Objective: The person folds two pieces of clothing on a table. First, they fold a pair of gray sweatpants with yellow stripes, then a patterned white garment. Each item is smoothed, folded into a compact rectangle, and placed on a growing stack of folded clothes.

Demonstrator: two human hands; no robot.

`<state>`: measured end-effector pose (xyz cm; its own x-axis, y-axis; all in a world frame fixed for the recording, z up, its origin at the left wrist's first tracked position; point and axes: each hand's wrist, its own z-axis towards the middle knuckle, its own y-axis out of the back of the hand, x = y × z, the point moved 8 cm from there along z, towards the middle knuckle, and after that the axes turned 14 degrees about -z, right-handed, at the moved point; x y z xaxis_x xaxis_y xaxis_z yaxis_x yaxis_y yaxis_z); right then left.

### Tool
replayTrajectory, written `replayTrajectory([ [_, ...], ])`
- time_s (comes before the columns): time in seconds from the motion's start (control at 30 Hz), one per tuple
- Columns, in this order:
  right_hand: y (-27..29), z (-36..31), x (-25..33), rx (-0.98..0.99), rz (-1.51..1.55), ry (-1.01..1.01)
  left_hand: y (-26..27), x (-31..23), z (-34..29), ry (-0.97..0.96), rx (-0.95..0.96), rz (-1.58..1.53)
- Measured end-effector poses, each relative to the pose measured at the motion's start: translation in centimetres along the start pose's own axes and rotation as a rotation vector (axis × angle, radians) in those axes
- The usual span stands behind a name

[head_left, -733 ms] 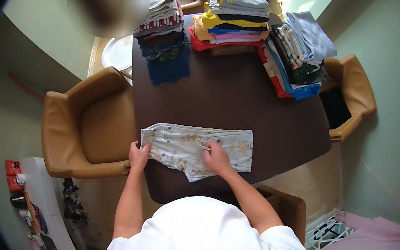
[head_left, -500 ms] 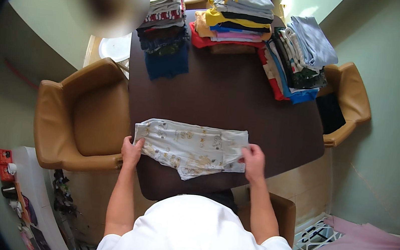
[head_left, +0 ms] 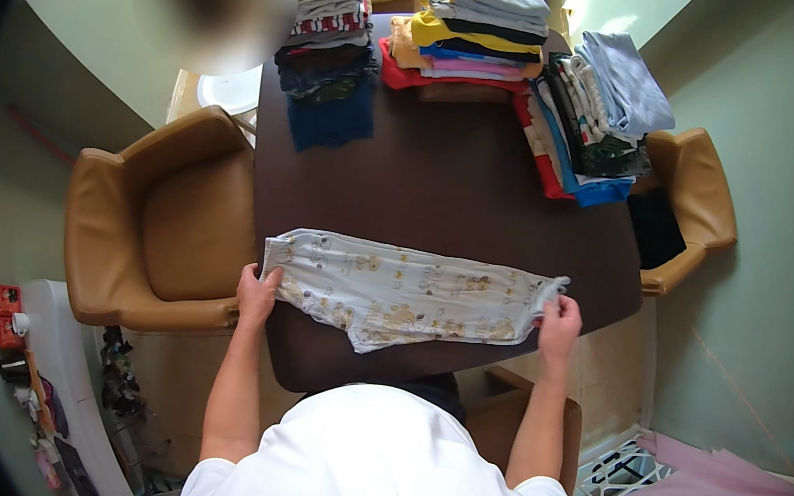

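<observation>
- Both hands grip one pale printed garment (head_left: 406,294), stretched flat across the near edge of the dark brown table (head_left: 454,195).
- Left hand (head_left: 258,294) pinches its left end; right hand (head_left: 560,322) clasps its right end.
- Three stacks of folded clothes sit at the far side: a grey-and-navy stack (head_left: 331,49) on the left, a yellow, pink and red stack (head_left: 471,27) in the middle, and a blue-topped stack (head_left: 595,114) on the right.
- Tan chairs (head_left: 160,217) flank the table.
- Small red box (head_left: 3,315) lies on the floor, lower left.
</observation>
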<state>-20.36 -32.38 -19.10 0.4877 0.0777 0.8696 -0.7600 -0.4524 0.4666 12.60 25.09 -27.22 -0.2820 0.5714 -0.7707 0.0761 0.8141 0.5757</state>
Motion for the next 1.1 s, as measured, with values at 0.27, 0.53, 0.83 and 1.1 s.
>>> replayTrajectory([
  [0.27, -19.3, -10.5, 5.4, 0.332, -0.500, 0.562, -0.6, 0.8, 0.8, -0.013, 0.026, -0.030],
  [0.53, -22.4, -12.2, 5.6, 0.406, -0.721, 0.617, -0.6, 0.9, 0.4, 0.019, 0.012, -0.032],
  [0.83, -18.3, -10.9, 9.0, 0.322, -0.457, 0.490, -0.2, 0.0, -0.5, 0.025, 0.011, 0.015],
  [1.1, -22.1, -11.9, 5.2, 0.502, -0.655, 0.577, -0.3, -6.5, -3.1, -0.213, -0.077, 0.359],
])
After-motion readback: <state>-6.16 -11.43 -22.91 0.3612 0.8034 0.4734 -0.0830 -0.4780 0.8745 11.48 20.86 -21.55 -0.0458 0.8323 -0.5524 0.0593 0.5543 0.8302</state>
